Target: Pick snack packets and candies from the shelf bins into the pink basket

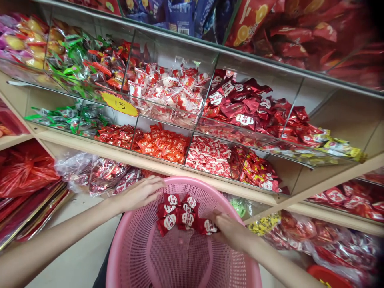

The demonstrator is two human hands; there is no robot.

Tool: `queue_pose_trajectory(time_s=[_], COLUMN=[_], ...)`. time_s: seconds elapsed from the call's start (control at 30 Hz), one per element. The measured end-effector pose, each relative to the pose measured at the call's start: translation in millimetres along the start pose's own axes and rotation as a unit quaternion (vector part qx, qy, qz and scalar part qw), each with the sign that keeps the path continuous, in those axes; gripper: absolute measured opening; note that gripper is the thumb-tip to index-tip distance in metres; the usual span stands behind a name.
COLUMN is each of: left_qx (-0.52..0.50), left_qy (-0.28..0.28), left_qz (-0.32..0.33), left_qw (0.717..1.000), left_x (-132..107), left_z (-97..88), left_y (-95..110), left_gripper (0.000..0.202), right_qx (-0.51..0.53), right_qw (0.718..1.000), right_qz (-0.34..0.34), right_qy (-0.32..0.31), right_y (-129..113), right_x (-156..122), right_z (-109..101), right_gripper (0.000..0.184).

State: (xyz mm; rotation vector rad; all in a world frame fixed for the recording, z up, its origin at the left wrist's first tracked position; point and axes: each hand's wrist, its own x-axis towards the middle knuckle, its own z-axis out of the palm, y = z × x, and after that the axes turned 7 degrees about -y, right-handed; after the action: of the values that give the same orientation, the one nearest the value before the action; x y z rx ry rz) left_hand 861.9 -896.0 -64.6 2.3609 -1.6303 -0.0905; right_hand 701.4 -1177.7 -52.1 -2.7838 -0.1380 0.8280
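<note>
A round pink plastic basket [183, 181] with mesh walls stands below the shelves. Several dark red candy packets [186, 218] with white printing lie in rows on its far inner side. At the right end of these packets, my right hand [226, 228] has its fingers closed on one dark red candy packet [207, 226]. My left hand [142, 193] reaches over the basket's far left rim, fingers stretched out and holding nothing. Part of its fingertips overlaps the rim, and I cannot tell whether they press on it.
Clear-fronted shelf bins hold similar dark red packets [240, 100], white-and-red wrapped candies [171, 88], orange-red packets [163, 144] and green-wrapped candies [69, 118]. A yellow price tag [119, 104] reads 15. Bagged sweets [105, 174] lie under the lower shelf edge. A red bag [27, 170] sits left.
</note>
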Motion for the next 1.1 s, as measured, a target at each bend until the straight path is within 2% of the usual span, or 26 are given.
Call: queue_pose_trajectory(time_s=[0.13, 0.4, 0.8, 1.1], left_qx=[0.006, 0.011, -0.002, 0.009], left_qy=[0.003, -0.014, -0.02, -0.022], left_qz=[0.007, -0.003, -0.002, -0.005], left_qw=[1.0, 1.0, 1.0, 1.0], left_x=[1.2, -1.4, 0.8, -0.6], left_z=[3.6, 1.8, -0.3, 0.9], left_y=[-0.3, 3.7, 5.1, 5.1], left_gripper=[0.028, 0.028, 0.03, 0.03], right_qx=[-0.018, -0.017, -0.019, -0.022], right_qw=[0.994, 0.986, 0.981, 0.982], right_qz=[0.092, 0.146, 0.181, 0.173], right_qy=[0.049, 0.075, 0.066, 0.078], right_y=[6.4, -7.0, -14.9, -11.8], right_x=[6.6, 27.2, 31.0, 27.2], right_z=[8.5, 18.4, 17.4, 13.7], right_gripper=[0.023, 0.028, 0.029, 0.032])
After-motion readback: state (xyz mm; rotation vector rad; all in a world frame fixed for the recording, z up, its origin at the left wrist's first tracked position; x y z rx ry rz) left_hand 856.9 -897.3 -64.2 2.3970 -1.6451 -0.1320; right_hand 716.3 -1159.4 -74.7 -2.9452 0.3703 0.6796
